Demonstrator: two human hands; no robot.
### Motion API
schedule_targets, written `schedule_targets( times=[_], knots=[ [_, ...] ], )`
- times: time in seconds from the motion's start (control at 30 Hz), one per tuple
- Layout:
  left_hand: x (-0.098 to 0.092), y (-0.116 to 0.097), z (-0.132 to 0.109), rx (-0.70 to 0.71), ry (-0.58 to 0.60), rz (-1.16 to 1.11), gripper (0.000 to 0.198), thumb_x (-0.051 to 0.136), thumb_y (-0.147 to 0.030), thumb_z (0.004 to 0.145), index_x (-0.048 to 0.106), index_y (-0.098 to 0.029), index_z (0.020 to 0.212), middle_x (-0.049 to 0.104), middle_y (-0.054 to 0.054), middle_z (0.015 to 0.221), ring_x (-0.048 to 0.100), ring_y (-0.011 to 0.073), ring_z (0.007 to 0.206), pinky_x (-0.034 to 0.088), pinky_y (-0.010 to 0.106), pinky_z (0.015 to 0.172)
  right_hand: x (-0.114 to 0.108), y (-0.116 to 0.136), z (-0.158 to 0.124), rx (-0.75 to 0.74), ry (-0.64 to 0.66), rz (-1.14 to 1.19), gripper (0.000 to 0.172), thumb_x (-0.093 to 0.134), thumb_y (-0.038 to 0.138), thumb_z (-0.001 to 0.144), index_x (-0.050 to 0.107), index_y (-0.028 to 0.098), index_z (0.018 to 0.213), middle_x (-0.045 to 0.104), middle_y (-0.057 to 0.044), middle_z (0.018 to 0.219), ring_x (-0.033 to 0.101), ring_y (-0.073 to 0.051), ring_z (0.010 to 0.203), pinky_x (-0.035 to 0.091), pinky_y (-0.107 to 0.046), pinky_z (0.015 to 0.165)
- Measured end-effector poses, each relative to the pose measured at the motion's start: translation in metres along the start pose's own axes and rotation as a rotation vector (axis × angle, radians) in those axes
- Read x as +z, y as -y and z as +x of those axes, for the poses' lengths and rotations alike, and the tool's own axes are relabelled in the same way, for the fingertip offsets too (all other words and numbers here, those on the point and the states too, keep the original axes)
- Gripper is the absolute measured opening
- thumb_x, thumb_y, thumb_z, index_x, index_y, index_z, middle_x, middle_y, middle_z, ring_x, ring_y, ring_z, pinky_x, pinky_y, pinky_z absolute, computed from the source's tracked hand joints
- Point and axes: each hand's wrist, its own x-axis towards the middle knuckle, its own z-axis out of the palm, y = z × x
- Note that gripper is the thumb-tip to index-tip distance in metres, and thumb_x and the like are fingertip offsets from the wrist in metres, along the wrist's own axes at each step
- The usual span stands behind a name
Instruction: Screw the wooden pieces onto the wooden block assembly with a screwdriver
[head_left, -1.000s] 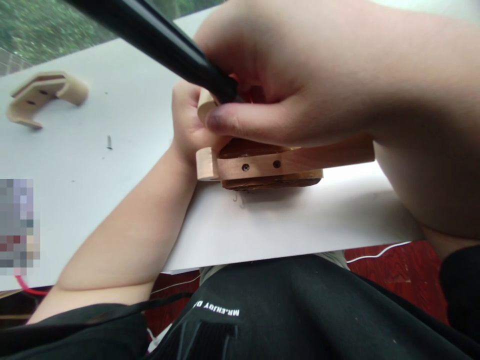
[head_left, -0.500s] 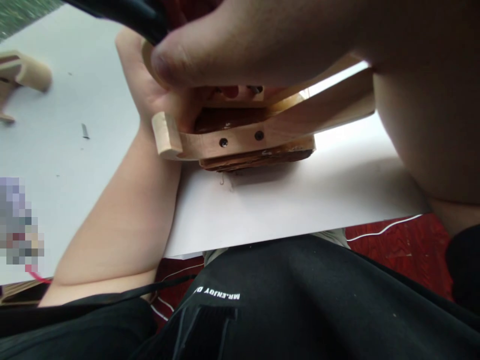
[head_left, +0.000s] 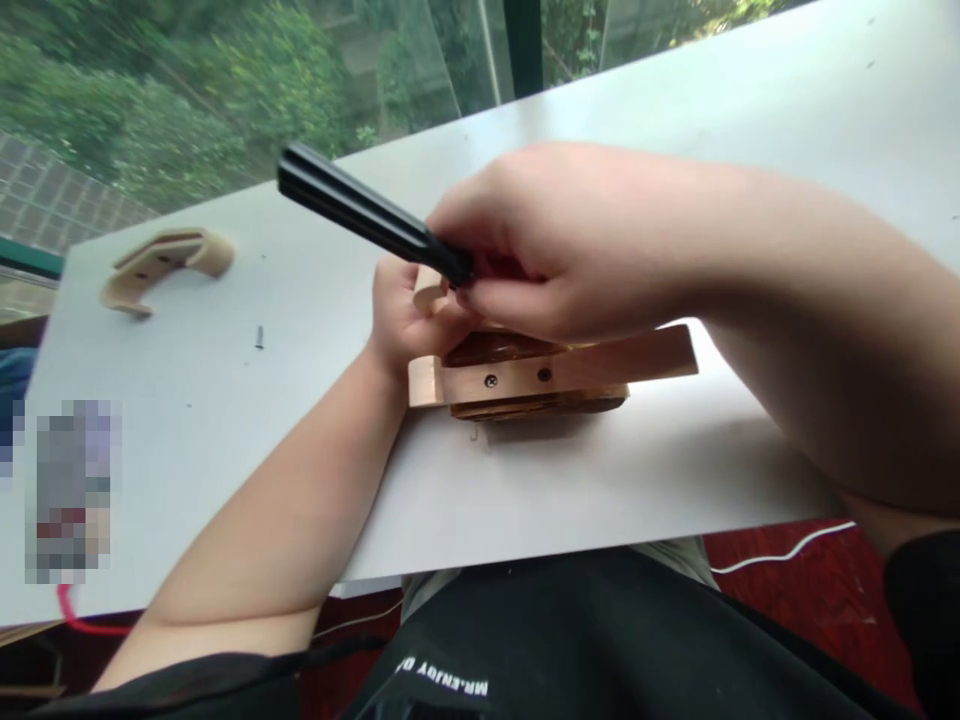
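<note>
My right hand [head_left: 517,245] is closed around the narrow neck of a black fluted screwdriver [head_left: 352,208]. Its handle slants toward the upper left, while its tip is hidden behind my fingers. Under that, my left hand [head_left: 401,310] wraps the far-left end of a wooden assembly, partly covered by my right hand. The assembly has a pale wooden bar [head_left: 600,368] on the near side, with two dark screws in it and a raised block at its left end. A dark brown, rough-edged wooden block [head_left: 540,407] sits beneath the bar, over the white table.
A second curved wooden piece [head_left: 139,278] with screws lies at the table's far left. A loose screw [head_left: 259,338] is nearer me. A pixelated object [head_left: 71,500] with a pink cord [head_left: 82,622] lies at the left edge. Windows stand behind the white tabletop [head_left: 465,510].
The view has pulled back and tilted up, so the windows and whole screwdriver handle now show. Both hands stay on the screwdriver and the wooden assembly.
</note>
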Motion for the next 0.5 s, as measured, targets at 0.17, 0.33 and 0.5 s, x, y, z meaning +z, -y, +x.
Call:
schedule_targets(
  times=[0.17,0.33,0.5],
  knots=[
    [0.001,-0.004,0.004,0.092,0.083,0.081,0.064,0.079,-0.076,0.084,0.075,-0.017,0.110,0.081,0.003,0.116,0.076,0.0127,0.117,0.063,0.030,0.125,0.000,0.008,-0.001,0.071,0.061,0.017,0.024,0.056,0.028,0.097,0.075,0.023,0.112,0.078,-0.001,0.106,0.059,-0.009,0.082,0.039,-0.025,0.072],
    [0.001,-0.007,0.006,0.059,0.124,0.187,0.078,0.066,-0.092,0.081,0.078,-0.019,0.105,0.081,0.005,0.121,0.073,0.0203,0.133,0.047,0.044,0.149,0.002,0.010,0.001,0.114,0.087,0.026,0.029,0.055,0.029,0.098,0.076,0.025,0.117,0.079,-0.003,0.115,0.063,-0.012,0.090,0.043,-0.024,0.080],
    [0.002,-0.013,0.008,0.016,0.177,0.225,0.083,0.058,-0.097,0.081,0.076,-0.017,0.095,0.082,0.008,0.107,0.076,0.0206,0.118,0.035,0.052,0.155,0.003,0.011,0.001,0.132,0.098,0.024,0.030,0.053,0.023,0.097,0.076,0.026,0.118,0.077,-0.001,0.115,0.061,-0.010,0.087,0.040,-0.024,0.080]
  ],
)
